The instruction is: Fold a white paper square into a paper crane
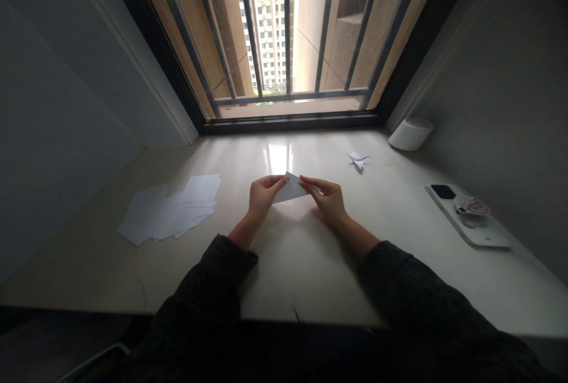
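Note:
A small folded sheet of white paper (290,189) is held up just above the pale sill, between my two hands. My left hand (262,195) pinches its left side, with the thumb near the pointed top. On the other side, my right hand (327,195) grips the right edge between thumb and fingers. The paper has a peak at the top and a straight lower edge. Parts of its sides are hidden behind my fingers. Beyond my right hand lies a folded paper crane (357,161), resting on the sill.
Loose white paper sheets (166,210) lie overlapping on the left. A phone (470,223) with a pink grip on its back rests at the right. By the right wall is a white cylindrical object (410,134). The barred window (288,125) closes off the back.

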{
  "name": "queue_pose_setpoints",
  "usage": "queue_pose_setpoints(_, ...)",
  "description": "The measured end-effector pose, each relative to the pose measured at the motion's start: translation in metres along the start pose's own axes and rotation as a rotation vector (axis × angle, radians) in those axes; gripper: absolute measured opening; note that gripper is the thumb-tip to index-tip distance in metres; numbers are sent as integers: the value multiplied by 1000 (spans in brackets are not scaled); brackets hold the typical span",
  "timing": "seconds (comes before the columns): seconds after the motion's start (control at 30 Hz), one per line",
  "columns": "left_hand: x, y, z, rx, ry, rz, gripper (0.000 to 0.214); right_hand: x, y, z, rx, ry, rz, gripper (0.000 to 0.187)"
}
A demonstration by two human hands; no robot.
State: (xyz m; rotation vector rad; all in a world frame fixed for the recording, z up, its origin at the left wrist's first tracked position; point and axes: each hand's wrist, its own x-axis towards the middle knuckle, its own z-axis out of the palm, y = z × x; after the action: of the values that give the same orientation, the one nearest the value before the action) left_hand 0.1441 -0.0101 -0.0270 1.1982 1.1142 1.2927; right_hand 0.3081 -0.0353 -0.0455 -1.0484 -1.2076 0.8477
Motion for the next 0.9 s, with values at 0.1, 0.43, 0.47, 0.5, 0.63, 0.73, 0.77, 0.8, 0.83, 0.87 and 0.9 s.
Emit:
queue_pose_setpoints(0.1, 3, -3, -3, -22, -38, -43, 35, 1, 1, -2, -20, -17, -15, 26)
queue_pose_setpoints(0.43, 2, 1, -2, 29, -5, -93, 37, 2, -1, -1, 1, 14, 30, 54)
queue_pose_setpoints(0.47, 1, 1, -1, 15, 7, -93, 38, 2, -2, 0, 24, 32, 56, 63)
queue_pose_setpoints(0.5, 1, 0, 0, 1, 20, -92, 39, 3, -2, 1, 51, 49, 80, 70)
queue_pose_setpoints(0.63, -3, 1, 4, -35, 74, -86, 37, 4, 1, 4, 149, 85, 155, 78)
queue_pose_setpoints(0.73, -6, 3, 8, -58, 115, -78, 35, 3, 1, 7, 224, 53, 249, 71)
queue_pose_setpoints(0.77, -8, 3, 10, -73, 124, -79, 35, 2, 0, 8, 247, 23, 285, 63)
queue_pose_setpoints(0.8, -9, 3, 11, -91, 129, -81, 35, 1, -1, 10, 266, -10, 319, 54)
queue_pose_setpoints(0.83, -11, 3, 13, -110, 135, -83, 35, -1, -2, 11, 276, -41, 347, 44)
queue_pose_setpoints(0.87, -12, 2, 14, -126, 139, -85, 34, -2, -4, 13, 276, -56, 367, 38)
queue_pose_setpoints(0.9, -13, 2, 16, -136, 143, -86, 34, -3, -5, 14, 269, -60, 381, 36)
